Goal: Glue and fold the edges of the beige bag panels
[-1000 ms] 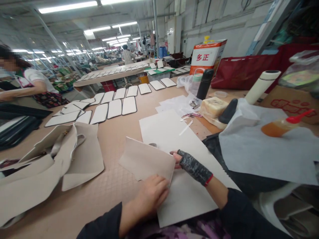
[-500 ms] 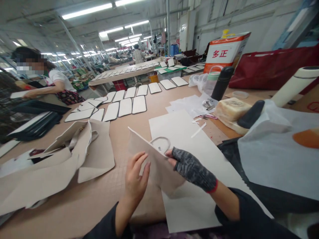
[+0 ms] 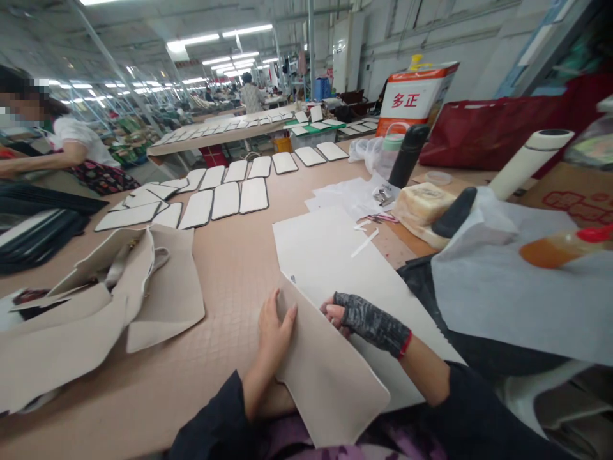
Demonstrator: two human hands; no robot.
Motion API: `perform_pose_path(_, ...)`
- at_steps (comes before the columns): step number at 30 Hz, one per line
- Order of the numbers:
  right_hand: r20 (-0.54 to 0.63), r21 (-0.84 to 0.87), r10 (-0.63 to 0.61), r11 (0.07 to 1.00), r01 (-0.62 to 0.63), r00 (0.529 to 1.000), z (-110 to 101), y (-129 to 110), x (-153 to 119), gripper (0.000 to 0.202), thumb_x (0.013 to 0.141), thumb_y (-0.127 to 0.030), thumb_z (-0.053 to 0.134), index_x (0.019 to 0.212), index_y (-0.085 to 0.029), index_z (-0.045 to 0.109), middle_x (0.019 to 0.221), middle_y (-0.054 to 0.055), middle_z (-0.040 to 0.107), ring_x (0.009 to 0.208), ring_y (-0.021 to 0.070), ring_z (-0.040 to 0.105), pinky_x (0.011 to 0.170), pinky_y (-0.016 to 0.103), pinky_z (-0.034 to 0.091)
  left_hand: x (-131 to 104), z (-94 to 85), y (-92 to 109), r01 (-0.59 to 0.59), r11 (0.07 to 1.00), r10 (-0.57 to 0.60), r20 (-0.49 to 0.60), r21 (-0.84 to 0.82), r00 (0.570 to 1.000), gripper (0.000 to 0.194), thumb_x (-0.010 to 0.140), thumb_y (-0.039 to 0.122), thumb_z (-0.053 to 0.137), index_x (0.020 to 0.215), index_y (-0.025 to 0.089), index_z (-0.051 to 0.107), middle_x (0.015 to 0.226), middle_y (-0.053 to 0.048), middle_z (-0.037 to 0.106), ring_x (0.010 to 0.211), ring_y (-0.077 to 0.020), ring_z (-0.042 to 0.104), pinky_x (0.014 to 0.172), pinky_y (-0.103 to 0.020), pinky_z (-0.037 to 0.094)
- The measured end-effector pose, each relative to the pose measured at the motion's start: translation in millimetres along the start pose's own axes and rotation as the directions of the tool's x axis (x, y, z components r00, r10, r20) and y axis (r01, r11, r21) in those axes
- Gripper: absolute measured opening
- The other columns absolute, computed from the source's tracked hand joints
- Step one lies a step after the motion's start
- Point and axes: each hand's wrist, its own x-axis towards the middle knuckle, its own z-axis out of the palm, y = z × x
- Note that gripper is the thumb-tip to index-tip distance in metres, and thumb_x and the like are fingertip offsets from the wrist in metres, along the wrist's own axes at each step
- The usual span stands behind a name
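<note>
A beige panel is tilted up on edge at the table's front, its lower corner over my lap. Against its left edge rests my bare left hand, thumb on the near face and fingers behind the edge. My right hand, in a grey fingerless glove with a red cuff, is at the panel's upper right edge, thumb and fingers pinched together; part of the fingers is hidden by the panel. Under and behind the panel lies a large white sheet. Other beige pieces lie folded in a heap on the left.
White dark-edged panels lie in rows farther back on the table. At right are a black bottle, a wrapped yellowish block, a cream flask and a red-capped bottle. A person works at far left.
The beige panel has swung round and down toward me, showing more of its face. The strap loop seen behind it is now hidden. My left hand has moved right onto its edge; the view has shifted right.
</note>
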Motion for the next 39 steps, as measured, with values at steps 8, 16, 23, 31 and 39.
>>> perform_pose_path(8, 0.021, -0.096, 0.009, 0.995, -0.007, 1.0, 16.0, -4.5, 20.9, 0.024, 0.069, -0.04, 0.056, 0.071, -0.016, 0.054, 0.056, -0.002, 0.055, 0.048, 0.0108, 0.05, 0.046, 0.022, 0.038, -18.2, -18.1, 44.5, -0.005, 0.988, 0.013, 0.05, -0.155, 0.999, 0.018, 0.078, 0.036, 0.057, 0.081, 0.019, 0.056, 0.083, -0.004, 0.058, 0.078, -0.0178, 0.057, 0.07, -0.031, 0.048)
perform_pose_path(16, 0.014, -0.057, 0.01, 0.998, -0.009, 1.0, 23.0, -13.3, 18.4, 0.029, 0.069, -0.045, 0.058, 0.067, -0.017, 0.053, 0.058, -0.001, 0.056, 0.05, 0.0105, 0.051, 0.047, 0.022, 0.04, -16.8, -18.9, 56.9, 0.342, 0.82, -0.246, 0.258, -0.459, 0.934, 0.03, 0.071, 0.046, 0.061, 0.067, 0.018, 0.051, 0.06, 0.003, 0.052, 0.053, -0.0111, 0.05, 0.05, -0.023, 0.043)
perform_pose_path(23, 0.082, 0.036, 0.066, 0.997, -0.069, 0.994, 24.1, -7.9, 23.3, 0.027, 0.065, -0.041, 0.06, 0.066, -0.016, 0.051, 0.053, -0.002, 0.055, 0.044, 0.0095, 0.05, 0.041, 0.02, 0.04, -23.5, -21.3, 58.7, 0.43, 0.731, -0.303, 0.312, -0.53, 0.9, 0.033, 0.072, 0.047, 0.061, 0.067, 0.016, 0.053, 0.059, 0.004, 0.053, 0.054, -0.0097, 0.052, 0.053, -0.022, 0.047)
perform_pose_path(31, 0.185, 0.091, 0.063, 0.993, -0.081, 0.981, 30.5, -7.4, 22.7, 0.014, 0.061, -0.028, 0.054, 0.068, -0.016, 0.052, 0.054, -0.003, 0.057, 0.046, 0.0098, 0.054, 0.046, 0.022, 0.047, -23.2, -23.4, 60.5, 0.507, 0.668, -0.336, 0.387, -0.545, 0.859, 0.039, 0.067, 0.048, 0.068, 0.062, 0.018, 0.044, 0.054, 0.004, 0.056, 0.049, -0.0096, 0.054, 0.048, -0.021, 0.044)
perform_pose_path(39, 0.103, -0.024, 0.074, 0.997, -0.071, 0.992, 40.6, -14.9, 20.6, 0.005, 0.062, -0.021, 0.05, 0.063, -0.016, 0.051, 0.051, -0.002, 0.054, 0.043, 0.0099, 0.052, 0.044, 0.022, 0.044, -24.2, -31.3, 63.7, 0.588, 0.582, -0.361, 0.469, -0.561, 0.806, 0.035, 0.064, 0.044, 0.07, 0.065, 0.016, 0.049, 0.06, 0.0, 0.062, 0.055, -0.0125, 0.059, 0.056, -0.024, 0.048)
